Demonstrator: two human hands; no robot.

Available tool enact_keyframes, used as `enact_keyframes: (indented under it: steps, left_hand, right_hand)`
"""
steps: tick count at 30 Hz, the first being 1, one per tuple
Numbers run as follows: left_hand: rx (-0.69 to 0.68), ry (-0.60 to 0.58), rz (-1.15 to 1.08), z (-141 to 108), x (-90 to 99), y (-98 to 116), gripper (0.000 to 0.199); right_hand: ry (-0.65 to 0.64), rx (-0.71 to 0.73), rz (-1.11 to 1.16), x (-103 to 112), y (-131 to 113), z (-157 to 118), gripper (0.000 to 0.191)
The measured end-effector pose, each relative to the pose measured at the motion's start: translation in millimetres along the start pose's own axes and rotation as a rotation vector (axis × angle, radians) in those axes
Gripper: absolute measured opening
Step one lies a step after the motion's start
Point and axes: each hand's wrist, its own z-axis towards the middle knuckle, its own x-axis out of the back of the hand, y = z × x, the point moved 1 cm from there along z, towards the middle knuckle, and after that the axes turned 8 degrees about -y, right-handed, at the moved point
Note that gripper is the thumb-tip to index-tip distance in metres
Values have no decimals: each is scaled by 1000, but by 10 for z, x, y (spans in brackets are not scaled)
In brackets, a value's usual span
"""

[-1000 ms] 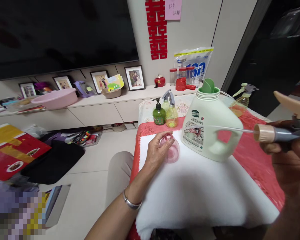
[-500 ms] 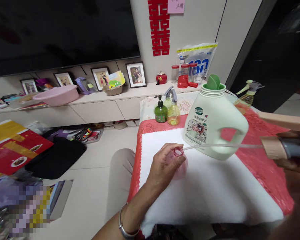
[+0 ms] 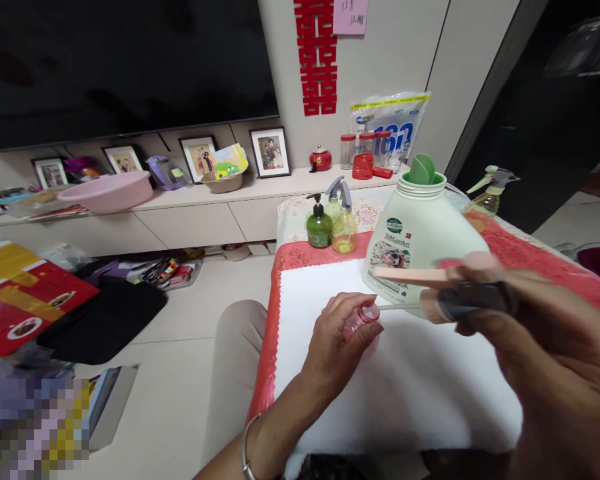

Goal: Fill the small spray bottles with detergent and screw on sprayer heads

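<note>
My left hand (image 3: 333, 347) is wrapped round a see-through pink bottle (image 3: 356, 323), whose round mouth faces up and toward the right. In my right hand (image 3: 540, 353) is a trigger spray head (image 3: 473, 300) with a dark body, a peach collar and a long peach trigger. Its thin clear tube (image 3: 400, 307) runs leftward to the bottle's mouth, and the tip appears to be inside. The collar is still apart from the bottle neck. Behind them stands a large pale green detergent jug (image 3: 425, 223) with a green scoop (image 3: 422, 169) in its top.
A white cloth (image 3: 410, 393) covers much of the red tablecloth (image 3: 263, 347). At the back left stand a green pump bottle (image 3: 319, 227) and a yellowish spray bottle (image 3: 345, 230). Another spray bottle (image 3: 485, 200) is right of the jug. Jars and a red pot (image 3: 321, 159) line the cabinet.
My right hand has brought the spray head leftward, toward the pink bottle. Less of the tube shows outside the bottle now. The left hand keeps its hold.
</note>
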Motion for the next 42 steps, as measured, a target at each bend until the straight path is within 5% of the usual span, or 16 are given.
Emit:
enact_keyframes:
  steps: [9, 42]
  left_hand:
    - [-7, 6, 34, -22, -15, -7, 27]
    - [-2, -8, 91, -45, -58, 8, 25]
  right_hand:
    - [-275, 211, -22, -396, 10, 157, 16]
    - [-371, 242, -12, -515, -75, 141, 25]
